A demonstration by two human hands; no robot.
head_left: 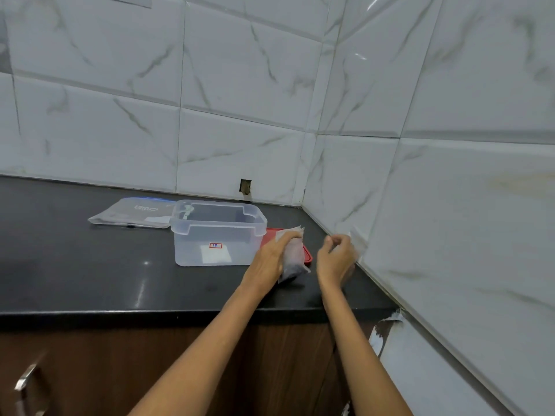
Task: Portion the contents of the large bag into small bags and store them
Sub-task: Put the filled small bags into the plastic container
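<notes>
The left hand (271, 253) is holding a small see-through bag (292, 255) with dark bits at its bottom, sitting at 3 o'clock of the clear box (216, 235). The right hand (336, 256) is curling on nothing.

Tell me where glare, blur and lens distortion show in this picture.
Head view: glare streaks on the glossy black counter and on the upper wall tiles; wide-angle bending curves the counter edge and tile lines; motion blur softens the right hand and the small bag gripped by the left hand.
</notes>
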